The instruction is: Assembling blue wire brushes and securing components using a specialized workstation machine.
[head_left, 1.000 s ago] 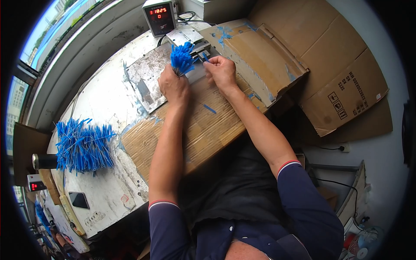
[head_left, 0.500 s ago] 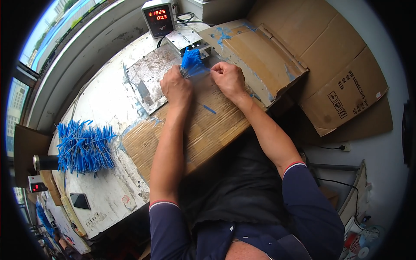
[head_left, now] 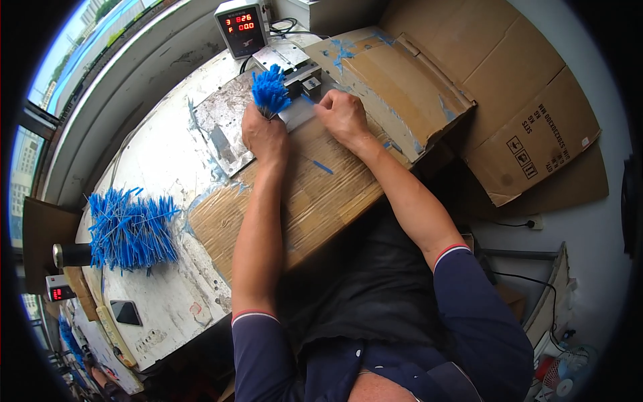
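One bunch of blue strips (head_left: 270, 90) stood up out of the left hand (head_left: 264, 134), fist closed tight around its lower end, the tips fanning upward toward the small metal fixture (head_left: 303, 79). That fixture sat at the far edge of the bench, just beside the bunch, and one grey meter box with red digits (head_left: 241, 27) stood right behind it.

The right hand (head_left: 343, 115) lay knuckles-up on the cardboard sheet (head_left: 315, 194), fingers curled down and in toward the fixture; whether it pinched anything, I could not tell, the fingertips were hidden under the hand.

One loose blue strip (head_left: 323, 167) lay alone on the cardboard between the two forearms. One big heap of blue strips (head_left: 130, 228) sat well apart, far out to the left on the white, worn bench top (head_left: 161, 167). One scuffed metal plate (head_left: 224, 127) lay just left of the left hand.

Both forearms reached straight out from the lower edge, bare to the elbow, dark sleeves with a red-and-white trim. Two flattened cardboard boxes (head_left: 529, 114) leaned on the right side.
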A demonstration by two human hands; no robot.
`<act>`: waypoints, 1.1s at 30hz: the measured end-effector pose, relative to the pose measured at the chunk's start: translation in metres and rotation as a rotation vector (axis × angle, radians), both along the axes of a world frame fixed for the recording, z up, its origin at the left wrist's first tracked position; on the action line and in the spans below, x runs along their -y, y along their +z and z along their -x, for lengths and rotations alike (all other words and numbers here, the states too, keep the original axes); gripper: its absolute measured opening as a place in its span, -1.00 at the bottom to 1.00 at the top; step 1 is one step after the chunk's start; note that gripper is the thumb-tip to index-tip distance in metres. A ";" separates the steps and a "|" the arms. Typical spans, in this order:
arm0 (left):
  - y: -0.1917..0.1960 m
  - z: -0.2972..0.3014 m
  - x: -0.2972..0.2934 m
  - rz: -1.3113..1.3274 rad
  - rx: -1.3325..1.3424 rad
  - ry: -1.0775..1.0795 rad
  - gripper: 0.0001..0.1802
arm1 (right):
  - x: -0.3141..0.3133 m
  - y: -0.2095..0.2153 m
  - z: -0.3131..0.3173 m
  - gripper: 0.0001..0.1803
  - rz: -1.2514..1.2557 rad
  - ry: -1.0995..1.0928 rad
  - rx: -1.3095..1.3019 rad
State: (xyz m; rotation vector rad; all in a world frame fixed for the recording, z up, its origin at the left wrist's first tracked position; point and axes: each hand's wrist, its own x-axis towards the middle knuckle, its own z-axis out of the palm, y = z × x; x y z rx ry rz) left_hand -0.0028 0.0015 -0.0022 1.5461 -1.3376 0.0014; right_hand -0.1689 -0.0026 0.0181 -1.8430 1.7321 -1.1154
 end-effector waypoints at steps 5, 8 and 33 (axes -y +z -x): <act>-0.004 -0.002 0.003 0.053 -0.111 -0.014 -0.91 | 0.016 -0.005 -0.013 -0.82 0.008 -0.073 0.012; -0.005 -0.003 0.004 0.048 -0.107 -0.023 -0.91 | 0.021 -0.006 -0.017 -0.83 -0.009 -0.100 0.012; 0.002 0.002 -0.005 -0.132 0.166 -0.030 -0.89 | -0.049 0.004 0.012 -0.80 0.352 0.603 -0.106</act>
